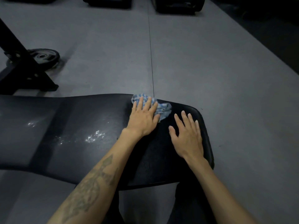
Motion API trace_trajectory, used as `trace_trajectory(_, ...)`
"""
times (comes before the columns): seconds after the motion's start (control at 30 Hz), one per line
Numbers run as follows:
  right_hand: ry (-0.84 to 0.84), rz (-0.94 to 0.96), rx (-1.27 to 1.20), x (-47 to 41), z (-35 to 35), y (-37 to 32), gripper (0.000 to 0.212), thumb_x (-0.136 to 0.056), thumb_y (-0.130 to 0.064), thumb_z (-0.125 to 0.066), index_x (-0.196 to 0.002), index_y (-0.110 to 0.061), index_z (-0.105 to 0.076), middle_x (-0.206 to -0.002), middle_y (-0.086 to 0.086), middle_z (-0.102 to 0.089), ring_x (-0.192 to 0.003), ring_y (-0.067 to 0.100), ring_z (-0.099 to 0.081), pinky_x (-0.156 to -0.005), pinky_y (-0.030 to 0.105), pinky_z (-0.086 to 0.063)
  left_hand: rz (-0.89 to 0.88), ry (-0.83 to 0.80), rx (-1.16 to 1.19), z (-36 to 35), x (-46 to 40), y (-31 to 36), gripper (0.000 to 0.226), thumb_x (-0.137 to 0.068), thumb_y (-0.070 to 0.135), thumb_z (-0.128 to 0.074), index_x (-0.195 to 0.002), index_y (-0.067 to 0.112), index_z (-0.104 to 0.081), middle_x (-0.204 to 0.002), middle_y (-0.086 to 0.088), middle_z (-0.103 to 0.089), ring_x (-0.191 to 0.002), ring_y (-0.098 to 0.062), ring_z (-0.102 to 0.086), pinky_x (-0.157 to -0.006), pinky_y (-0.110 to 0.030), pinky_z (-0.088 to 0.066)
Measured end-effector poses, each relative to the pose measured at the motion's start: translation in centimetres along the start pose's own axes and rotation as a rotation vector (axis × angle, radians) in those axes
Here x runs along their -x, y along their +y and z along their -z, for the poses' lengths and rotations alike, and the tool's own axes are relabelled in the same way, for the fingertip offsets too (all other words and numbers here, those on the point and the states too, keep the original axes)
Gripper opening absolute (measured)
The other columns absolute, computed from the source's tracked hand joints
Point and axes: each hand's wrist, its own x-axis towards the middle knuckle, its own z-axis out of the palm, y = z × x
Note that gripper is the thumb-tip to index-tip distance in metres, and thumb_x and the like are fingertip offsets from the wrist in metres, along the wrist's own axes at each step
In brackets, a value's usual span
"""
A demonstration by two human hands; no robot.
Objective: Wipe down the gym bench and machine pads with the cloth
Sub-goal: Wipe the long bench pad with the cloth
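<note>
The grey floor (210,62) fills most of the view, a thin seam running down it toward the bench. The black padded surface (80,126) of the gym bench stretches across the lower half, its rounded end at the right; it is the landmark here. Pale glinting patches — wet or scuffed, hard to tell which — sit on the surface left of the hands. Beyond the bench's far left edge stands a black machine frame (24,68) on the floor, with a weight plate (44,57) lying flat just beside it.

The left hand (144,117), on a tattooed forearm, lies flat with fingers spread, pressing the cloth down at the bench's far edge near the rounded end. The right hand (186,135) rests open, palm down, on the surface closer to that end, gripping nothing. The blue-and-white cloth (163,109) is bunched — partly under the left fingers, partly showing beside them.
</note>
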Motion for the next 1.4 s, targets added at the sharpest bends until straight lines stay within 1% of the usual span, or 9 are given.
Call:
trace_trajectory(0.17, 0.010, 0.009, 0.005, 0.2, 0.0, 0.0, 0.071, -0.094, -0.054, -0.017, -0.158, -0.025, -0.027, -0.168, 0.003, -0.014, -0.156, 0.021, -0.005, -0.127, 0.045, -0.006, -0.381, -0.072, 0.034, 0.2, 3.0, -3.2, 0.080, -0.094, 0.068, -0.008, -0.163, 0.029, -0.015, -0.171, 0.004, 0.000, -0.158, -0.020, 0.007, -0.126, -0.036, 0.010)
trace_trajectory(0.3, 0.001, -0.002, 0.008, 0.2, 0.2, 0.0, 0.061, -0.103, -0.050, -0.030, -0.159, -0.026, -0.025, -0.168, 0.002, -0.011, -0.156, 0.020, -0.003, -0.127, 0.044, -0.003, -0.192, -0.042, -0.078, 0.7, -0.2, -4.3, 0.086, -0.094, 0.072, -0.011, -0.164, 0.021, -0.013, -0.172, -0.007, -0.004, -0.159, -0.029, 0.002, -0.128, -0.043, 0.002)
trace_trajectory(0.43, -0.003, -0.002, 0.018, 0.3, 0.2, 0.0, 0.061, -0.104, -0.051, -0.030, -0.159, -0.026, -0.024, -0.169, 0.001, -0.010, -0.156, 0.019, -0.002, -0.127, 0.043, -0.001, 0.142, -0.046, -0.016, 0.9, -3.1, -1.4, 0.072, -0.106, 0.053, -0.026, -0.163, 0.013, -0.009, -0.171, -0.015, -0.001, -0.157, -0.040, 0.007, -0.126, -0.055, 0.003)
trace_trajectory(0.7, 0.043, 0.011, 0.017, 0.1, -0.1, 0.0, 0.064, -0.096, -0.052, -0.023, -0.147, -0.020, -0.047, -0.166, 0.005, -0.022, -0.155, 0.024, -0.013, -0.126, 0.048, -0.010, -0.379, -0.045, 0.013, 0.0, 0.1, 0.1, 0.067, -0.101, 0.058, -0.014, -0.162, 0.031, -0.020, -0.171, 0.001, -0.010, -0.159, -0.028, 0.000, -0.127, -0.044, 0.005)
trace_trajectory(0.77, 0.037, 0.011, 0.014, 0.2, -0.1, 0.1, 0.065, -0.097, -0.052, -0.024, -0.150, -0.021, -0.043, -0.167, 0.004, -0.020, -0.155, 0.023, -0.011, -0.126, 0.047, -0.009, -0.372, -0.036, -0.037, 0.1, -1.2, -1.0, 0.059, -0.107, 0.051, -0.022, -0.162, 0.029, -0.018, -0.172, -0.001, -0.009, -0.159, -0.027, -0.001, -0.127, -0.043, 0.003)
trace_trajectory(0.93, 0.036, 0.002, -0.004, 0.2, -0.2, 0.0, 0.061, -0.101, -0.049, -0.034, -0.156, -0.023, -0.033, -0.167, 0.003, -0.018, -0.155, 0.022, -0.009, -0.127, 0.045, -0.006, -0.055, -0.067, -0.039, 0.9, -3.7, 0.7, 0.059, -0.109, 0.044, -0.027, -0.163, 0.026, -0.012, -0.172, -0.005, -0.003, -0.158, -0.036, 0.004, -0.127, -0.054, 0.003)
trace_trajectory(1.13, 0.052, 0.006, -0.002, 0.1, 0.0, 0.1, 0.059, -0.100, -0.047, -0.037, -0.153, -0.020, -0.039, -0.164, 0.004, -0.028, -0.154, 0.022, -0.014, -0.126, 0.045, -0.009, -0.387, -0.040, 0.000, -0.2, -2.7, 1.3, 0.057, -0.108, 0.045, -0.027, -0.162, 0.028, -0.021, -0.171, 0.001, -0.012, -0.159, -0.027, -0.001, -0.128, -0.046, 0.000)
trace_trajectory(1.33, 0.021, -0.010, -0.022, 0.1, 0.0, 0.0, 0.060, -0.103, -0.049, -0.034, -0.158, -0.025, -0.027, -0.168, 0.000, -0.012, -0.156, 0.017, -0.003, -0.127, 0.042, -0.002, 0.042, -0.010, -0.022, 0.9, -2.1, -1.9, 0.065, -0.108, 0.048, -0.027, -0.163, 0.016, -0.013, -0.171, -0.011, -0.005, -0.158, -0.035, 0.003, -0.127, -0.050, 0.002)
trace_trajectory(1.4, 0.021, -0.012, -0.015, 0.0, 0.0, 0.0, 0.060, -0.103, -0.049, -0.034, -0.158, -0.025, -0.027, -0.168, 0.000, -0.012, -0.156, 0.018, -0.004, -0.127, 0.042, -0.002, 0.058, -0.032, -0.007, 1.1, -1.3, -1.3, 0.067, -0.107, 0.051, -0.026, -0.164, 0.017, -0.011, -0.172, -0.010, -0.001, -0.157, -0.037, 0.007, -0.126, -0.053, 0.005)
